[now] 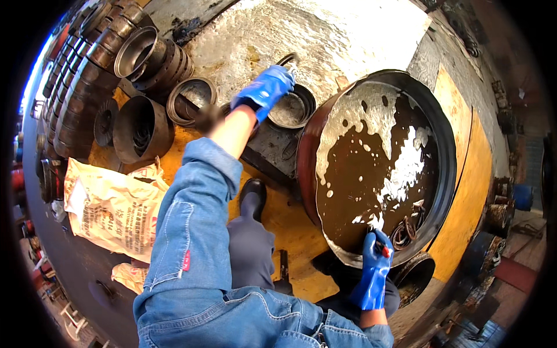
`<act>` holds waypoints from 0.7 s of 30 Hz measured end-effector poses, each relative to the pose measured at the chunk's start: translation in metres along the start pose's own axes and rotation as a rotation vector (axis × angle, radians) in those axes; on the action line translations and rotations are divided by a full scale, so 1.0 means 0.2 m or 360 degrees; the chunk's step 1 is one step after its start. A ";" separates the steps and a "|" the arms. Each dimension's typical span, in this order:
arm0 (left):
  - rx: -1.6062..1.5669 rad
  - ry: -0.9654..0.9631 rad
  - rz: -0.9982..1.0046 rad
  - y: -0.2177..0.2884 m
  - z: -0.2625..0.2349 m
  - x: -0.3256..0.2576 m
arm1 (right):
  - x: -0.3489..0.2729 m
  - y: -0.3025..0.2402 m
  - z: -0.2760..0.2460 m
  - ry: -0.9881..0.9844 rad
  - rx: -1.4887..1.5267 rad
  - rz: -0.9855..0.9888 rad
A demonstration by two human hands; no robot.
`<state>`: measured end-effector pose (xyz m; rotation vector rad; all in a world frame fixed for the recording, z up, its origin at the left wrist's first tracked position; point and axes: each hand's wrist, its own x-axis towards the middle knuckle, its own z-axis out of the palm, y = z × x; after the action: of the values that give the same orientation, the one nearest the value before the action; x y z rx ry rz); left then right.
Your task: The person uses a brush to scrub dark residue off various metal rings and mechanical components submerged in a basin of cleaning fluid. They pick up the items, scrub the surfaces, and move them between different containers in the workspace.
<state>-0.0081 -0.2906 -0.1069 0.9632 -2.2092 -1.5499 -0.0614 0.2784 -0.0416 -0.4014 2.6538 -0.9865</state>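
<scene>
My left hand (266, 91), in a blue rubber glove, reaches forward with its fingers closed. A dark curved, ring-like piece (285, 59) shows at its fingertips. Just beside that hand lies a round metal pan or ring (293, 108). My right hand (376, 268), also gloved in blue, is closed at the near rim of a large round tub (445, 174). It grips a slim tool with a red end (385, 251), whose far part I cannot make out. Brown liquid (354, 180) with pale foam fills the tub, and several thin dark rings (404, 233) show at its near right edge.
Stacked metal rings and cylinders (156, 64) stand at the far left, with an open drum-like cylinder (142, 129) nearer. A printed paper sack (116, 209) lies at the left. My boot (253, 198) rests between sack and tub. Another round container (415, 278) sits beside my right hand.
</scene>
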 end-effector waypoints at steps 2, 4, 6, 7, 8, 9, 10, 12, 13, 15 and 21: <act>0.0978 0.0047 -0.0224 -0.06 0.12 0.15 | -0.01 0.02 0.01 -0.0009 0.0010 0.0015; 0.1234 -0.0190 -0.0289 -0.06 0.29 0.19 | 0.00 0.05 -0.02 -0.0008 -0.0026 0.0111; 0.1361 -0.0300 -0.0261 -0.04 0.38 0.11 | -0.02 -0.06 -0.02 0.0011 -0.0043 0.0067; 0.1464 -0.0402 -0.0267 -0.02 0.41 0.08 | -0.02 -0.08 -0.02 -0.0001 -0.0048 0.0083; 0.1550 -0.0491 -0.0264 -0.05 0.45 0.05 | -0.02 -0.10 -0.03 -0.0014 -0.0053 0.0100; 0.1640 -0.0577 -0.0262 -0.08 0.48 0.03 | -0.02 -0.11 -0.03 -0.0024 -0.0046 0.0086; 0.1678 -0.0653 -0.0219 -0.11 0.49 0.01 | -0.02 -0.13 -0.03 -0.0034 -0.0039 0.0073; 0.1677 -0.0699 -0.0238 -0.16 0.50 -0.02 | -0.02 -0.13 -0.02 -0.0046 -0.0027 0.0072; 0.1643 -0.0700 -0.0286 -0.19 0.52 -0.03 | -0.02 -0.13 -0.02 -0.0048 -0.0023 0.0083; 0.1524 -0.0642 -0.0296 -0.26 0.53 -0.04 | -0.02 -0.13 -0.02 -0.0047 -0.0011 0.0103; 0.1495 -0.0806 -0.0065 -0.23 0.46 -0.09 | 0.00 -0.07 -0.03 -0.0057 -0.0077 0.0057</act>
<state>-0.0302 -0.2224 -0.1820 0.8625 -3.4102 -0.7464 -0.0607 0.2722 -0.0283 -0.3771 2.6473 -0.8975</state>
